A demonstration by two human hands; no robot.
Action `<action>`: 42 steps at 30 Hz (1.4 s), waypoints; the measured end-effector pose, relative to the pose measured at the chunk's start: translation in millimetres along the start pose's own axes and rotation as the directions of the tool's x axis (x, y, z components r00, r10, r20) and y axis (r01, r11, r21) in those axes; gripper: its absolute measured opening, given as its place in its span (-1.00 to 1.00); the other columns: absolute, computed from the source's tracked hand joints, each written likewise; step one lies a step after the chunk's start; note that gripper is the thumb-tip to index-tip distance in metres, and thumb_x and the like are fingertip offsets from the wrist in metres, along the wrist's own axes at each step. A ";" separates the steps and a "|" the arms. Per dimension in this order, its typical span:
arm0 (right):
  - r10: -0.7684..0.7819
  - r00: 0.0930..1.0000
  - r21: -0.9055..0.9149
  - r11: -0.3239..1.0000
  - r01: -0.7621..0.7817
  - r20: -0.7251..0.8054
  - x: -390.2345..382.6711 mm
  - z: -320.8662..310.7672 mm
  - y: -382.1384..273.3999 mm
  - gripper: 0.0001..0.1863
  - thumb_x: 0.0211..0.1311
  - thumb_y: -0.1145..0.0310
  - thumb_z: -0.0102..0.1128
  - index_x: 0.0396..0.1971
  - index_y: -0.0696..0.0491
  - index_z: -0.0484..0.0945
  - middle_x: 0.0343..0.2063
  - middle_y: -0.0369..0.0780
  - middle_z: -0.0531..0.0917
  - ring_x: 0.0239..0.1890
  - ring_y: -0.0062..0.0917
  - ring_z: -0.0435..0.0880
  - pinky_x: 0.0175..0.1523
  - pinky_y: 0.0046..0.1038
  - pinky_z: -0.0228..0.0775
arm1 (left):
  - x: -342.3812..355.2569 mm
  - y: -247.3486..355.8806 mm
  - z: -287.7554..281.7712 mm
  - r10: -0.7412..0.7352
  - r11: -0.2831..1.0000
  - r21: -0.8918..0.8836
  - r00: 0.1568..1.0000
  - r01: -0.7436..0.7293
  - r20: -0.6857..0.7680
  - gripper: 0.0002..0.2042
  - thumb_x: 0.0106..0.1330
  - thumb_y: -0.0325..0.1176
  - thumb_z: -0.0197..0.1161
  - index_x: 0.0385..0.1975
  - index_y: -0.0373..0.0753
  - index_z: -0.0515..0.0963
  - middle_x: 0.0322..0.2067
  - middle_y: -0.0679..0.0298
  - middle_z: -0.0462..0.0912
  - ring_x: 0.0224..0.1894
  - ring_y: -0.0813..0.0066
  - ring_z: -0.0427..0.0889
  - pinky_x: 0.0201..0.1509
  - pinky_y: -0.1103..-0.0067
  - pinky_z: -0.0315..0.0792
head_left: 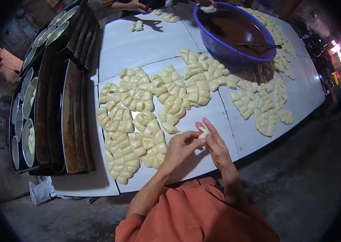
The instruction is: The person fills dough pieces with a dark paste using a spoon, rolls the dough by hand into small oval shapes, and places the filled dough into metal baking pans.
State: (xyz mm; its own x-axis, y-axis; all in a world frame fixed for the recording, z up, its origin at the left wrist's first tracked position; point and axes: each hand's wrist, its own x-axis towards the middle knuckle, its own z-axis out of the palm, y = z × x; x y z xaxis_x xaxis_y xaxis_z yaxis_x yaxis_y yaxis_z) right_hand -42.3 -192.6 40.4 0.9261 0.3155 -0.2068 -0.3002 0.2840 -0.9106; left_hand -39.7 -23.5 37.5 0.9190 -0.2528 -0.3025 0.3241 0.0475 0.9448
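Pinching a small, cream-coloured dough piece [204, 132] between fingers of the left hand [183, 148] and right hand [218, 151], above the white-topped bench [251, 143], presumably for clearance from glossy, segmented dough masses [120, 155].

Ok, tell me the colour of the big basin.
The basin is bluish purple, seen best in the head view.

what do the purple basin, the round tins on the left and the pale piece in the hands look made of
Purple basin: probably plastic, smooth and faintly shiny, evenly coloured.
Round tins: likely bare metal, greyish with thin bright rims.
Pale piece between left hand and right hand: seems soft dough, creamy like the glossy lumps on the table, though partly hidden.
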 end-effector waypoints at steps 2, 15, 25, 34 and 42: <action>-0.001 1.000 -0.251 0.968 0.000 -0.006 6.2 -13.3 0.2 -0.48 0.52 0.23 -0.06 0.36 0.15 0.23 0.22 -0.11 0.47 0.32 -0.46 0.33 0.39 -0.44 0.09 | 2.8 9.0 3.4 -0.007 1.000 -0.017 0.999 0.007 -0.037 -0.73 0.32 -0.31 0.32 -0.12 -0.38 0.62 -0.35 0.30 0.70 -0.28 0.65 0.61 -0.24 0.62 0.47; -0.166 0.950 0.089 0.977 0.195 -0.263 29.9 -10.7 -16.5 -0.74 0.22 0.63 0.24 -0.10 0.15 0.52 -0.31 -0.33 0.63 -0.25 -0.69 0.60 -0.11 -0.67 0.45 | 54.2 24.7 46.2 0.544 0.829 0.093 0.755 -0.552 -0.367 -0.47 0.43 -0.20 0.16 0.27 -0.43 0.31 0.09 -0.05 0.55 0.13 0.19 0.57 0.17 0.43 0.43; -0.034 0.992 0.377 0.923 0.079 -0.124 91.5 -46.1 -93.5 -0.85 0.35 0.43 0.15 -0.13 0.06 0.46 -0.25 -0.29 0.60 -0.23 -0.65 0.60 -0.14 -0.57 0.47 | 111.1 4.0 79.8 0.402 0.866 -0.286 0.911 -0.411 -0.093 -0.30 0.31 -0.21 0.36 0.33 -0.45 0.22 0.02 0.02 0.65 -0.01 0.37 0.67 0.03 0.56 0.52; -0.212 0.971 -0.746 0.664 0.059 -0.112 268.0 -168.2 -217.1 -0.73 0.37 0.23 0.10 -0.20 0.17 0.53 -0.35 -0.24 0.62 -0.32 -0.58 0.58 -0.20 -0.47 0.40 | 95.5 48.8 35.6 0.034 0.997 0.068 0.996 -0.028 -0.085 -0.61 0.41 -0.28 0.20 0.15 -0.36 0.48 -0.03 0.10 0.66 -0.05 0.42 0.66 0.00 0.51 0.52; 0.175 0.983 -0.950 0.292 -0.110 -0.060 312.1 -191.2 -202.9 -0.63 0.17 0.13 0.22 -0.18 0.11 0.64 -0.24 -0.14 0.70 -0.18 -0.40 0.63 -0.07 -0.30 0.39 | 86.6 44.1 21.5 0.068 0.988 0.144 0.996 -0.059 -0.060 -0.67 0.39 -0.30 0.23 0.07 -0.33 0.54 -0.06 0.16 0.68 -0.03 0.40 0.66 0.06 0.50 0.52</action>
State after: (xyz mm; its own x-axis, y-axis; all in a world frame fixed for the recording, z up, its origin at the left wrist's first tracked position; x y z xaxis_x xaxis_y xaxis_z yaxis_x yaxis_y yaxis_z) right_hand 351.4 -324.9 92.2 0.8714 0.3056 -0.3837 0.0277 -0.8117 -0.5835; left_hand 49.4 -64.1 55.7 0.9508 -0.1901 -0.2445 0.2337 -0.0777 0.9692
